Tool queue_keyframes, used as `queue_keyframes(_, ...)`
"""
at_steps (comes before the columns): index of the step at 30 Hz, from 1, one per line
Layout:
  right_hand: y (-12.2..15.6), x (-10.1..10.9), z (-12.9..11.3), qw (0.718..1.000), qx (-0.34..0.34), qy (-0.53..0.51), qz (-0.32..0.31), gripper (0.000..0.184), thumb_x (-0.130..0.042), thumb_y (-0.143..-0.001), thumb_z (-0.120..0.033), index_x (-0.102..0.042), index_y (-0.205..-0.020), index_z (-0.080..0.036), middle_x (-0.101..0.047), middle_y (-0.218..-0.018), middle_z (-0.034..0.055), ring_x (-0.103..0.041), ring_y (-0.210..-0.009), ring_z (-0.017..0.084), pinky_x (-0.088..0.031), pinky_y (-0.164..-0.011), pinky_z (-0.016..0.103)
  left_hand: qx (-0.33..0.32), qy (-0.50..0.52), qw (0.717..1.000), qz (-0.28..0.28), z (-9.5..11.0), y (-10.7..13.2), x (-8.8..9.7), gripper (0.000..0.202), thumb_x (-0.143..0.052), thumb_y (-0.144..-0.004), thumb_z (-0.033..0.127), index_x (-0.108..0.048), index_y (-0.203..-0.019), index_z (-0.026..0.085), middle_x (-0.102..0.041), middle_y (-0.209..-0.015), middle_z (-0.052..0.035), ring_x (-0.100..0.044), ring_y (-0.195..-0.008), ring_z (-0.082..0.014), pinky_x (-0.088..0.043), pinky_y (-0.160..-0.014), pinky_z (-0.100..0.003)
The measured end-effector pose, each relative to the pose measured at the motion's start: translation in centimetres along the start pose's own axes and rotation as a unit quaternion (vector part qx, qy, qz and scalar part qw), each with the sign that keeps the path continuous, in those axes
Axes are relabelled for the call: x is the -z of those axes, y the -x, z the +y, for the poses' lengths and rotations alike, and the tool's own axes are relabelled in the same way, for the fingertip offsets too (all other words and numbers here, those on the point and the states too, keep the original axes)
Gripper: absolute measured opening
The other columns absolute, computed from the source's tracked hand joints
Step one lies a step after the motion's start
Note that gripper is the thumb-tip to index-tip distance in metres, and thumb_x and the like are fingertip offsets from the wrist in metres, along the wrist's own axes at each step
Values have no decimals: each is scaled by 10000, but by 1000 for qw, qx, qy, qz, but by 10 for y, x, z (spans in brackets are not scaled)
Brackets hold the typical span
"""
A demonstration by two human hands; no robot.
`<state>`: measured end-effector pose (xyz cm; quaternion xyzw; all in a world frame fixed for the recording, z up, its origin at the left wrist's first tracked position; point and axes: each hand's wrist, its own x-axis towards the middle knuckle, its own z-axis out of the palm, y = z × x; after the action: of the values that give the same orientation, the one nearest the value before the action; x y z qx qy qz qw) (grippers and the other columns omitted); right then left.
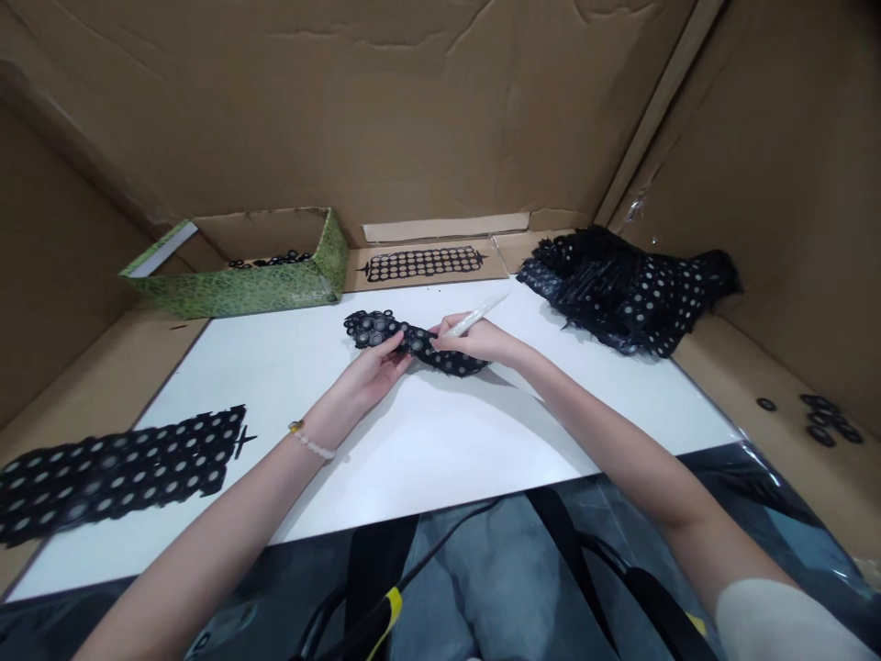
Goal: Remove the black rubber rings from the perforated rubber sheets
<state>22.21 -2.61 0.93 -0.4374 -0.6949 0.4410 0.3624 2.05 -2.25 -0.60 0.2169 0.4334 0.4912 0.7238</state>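
Observation:
Over the middle of a white board [427, 450], a black rubber sheet with rows of round rings [451, 361] is held up, bent and twisted. My left hand [378, 370] pinches it near its middle, thumb on top. My right hand [474, 340] is closed around a white pen-like tool [478, 314], whose upper end points away to the right. Its fingertips meet the sheet, and the tool's working tip is hidden by them. Loose-looking rings bunch up at the sheet's left end.
A green patterned box [275, 289] with black rings inside stands back left. A perforated black sheet [425, 263] lies at the back. Ringed sheets are piled [633, 289] at right, and another sheet [124, 473] lies front left. Several loose rings [822, 418] rest far right. Cardboard walls [413, 110] surround the board.

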Motion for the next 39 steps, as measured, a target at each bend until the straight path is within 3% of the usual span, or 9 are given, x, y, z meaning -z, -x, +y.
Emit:
queue_keyframes(7, -2, 19, 1, 974, -119, -191, -36, 259, -665, -773, -420, -522, -750, -206, -735, -981, 69, -664, -771, 159, -501, -659, 260, -32, -5, 999, -17, 6, 12, -7, 25, -729, -771, 147, -710, -781, 159, -718, -906, -75, -664, -841, -160, -581, -728, -235)
queue_keyframes(12, -9, 12, 14, 950, -145, -275, -4, 156, -605, -763, -265, -631, -910, -218, -744, -1041, 70, -697, -882, 180, -542, -727, 280, -72, -18, 997, -33, 6, 21, -8, 68, -743, -689, 145, -711, -746, 165, -733, -872, -56, -667, -842, -183, -557, -701, -252)
queue_keyframes(15, -11, 9, 16, 962, -103, -254, 15, 301, -512, -665, -132, -711, -885, -184, -739, -1064, 83, -673, -960, 185, -529, -763, 265, -95, -39, 994, -41, 6, 24, -7, 113, -769, -639, 190, -702, -727, 167, -733, -845, -57, -672, -866, -212, -548, -722, -282)
queue_keyframes(17, -11, 8, 14, 974, -92, -208, 11, 368, -496, -617, -107, -733, -890, -172, -741, -1047, 81, -657, -864, 175, -510, -698, 258, -106, -48, 992, -49, 6, 26, -5, 139, -781, -624, 223, -691, -719, 175, -730, -829, -54, -673, -889, -230, -544, -749, -307)
queue_keyframes(20, -6, 8, 11, 984, -102, -119, -83, 350, -547, -662, -154, -737, -956, -171, -744, -904, 54, -545, -621, 130, -426, -562, 255, -111, -56, 991, -48, 7, 26, -3, 157, -792, -611, 245, -675, -695, 182, -715, -772, -47, -674, -874, -244, -538, -747, -328)
queue_keyframes(24, -1, 14, 7, 976, -64, -33, -204, 262, -547, -803, -327, -729, -885, -156, -689, -743, 29, -490, -592, 127, -380, -563, 258, -114, -44, 992, -40, 9, 23, -1, 161, -798, -626, 260, -675, -688, 175, -704, -732, -43, -674, -853, -227, -536, -744, -308)
queue_keyframes(29, -5, 35, 9, 995, 5, 29, -94, 326, -500, -869, -442, -652, -808, -160, -581, -696, 2, -497, -673, 143, -391, -669, 266, -181, -39, 980, -77, 4, 14, -3, 229, -831, -629, 297, -676, -742, 172, -715, -808, -29, -671, -845, -194, -561, -813, -338)
queue_keyframes(33, -9, 42, 13, 993, 54, 106, 14, 317, -471, -897, -441, -555, -743, -177, -568, -701, 8, -504, -694, 153, -379, -713, 280, -253, -122, 959, -42, -4, 12, -2, 301, -842, -651, 372, -626, -672, 163, -669, -734, -24, -616, -650, -147, -560, -625, -293)
queue_keyframes(39, -9, 36, 14, 997, 35, 54, -30, 322, -473, -895, -461, -609, -831, -177, -614, -776, 27, -557, -765, 180, -416, -784, 306, -304, -166, 938, -26, 0, 19, -5, 347, -809, -682, 439, -570, -683, 188, -575, -639, 4, -460, -457, -92, -355, -362, -223)
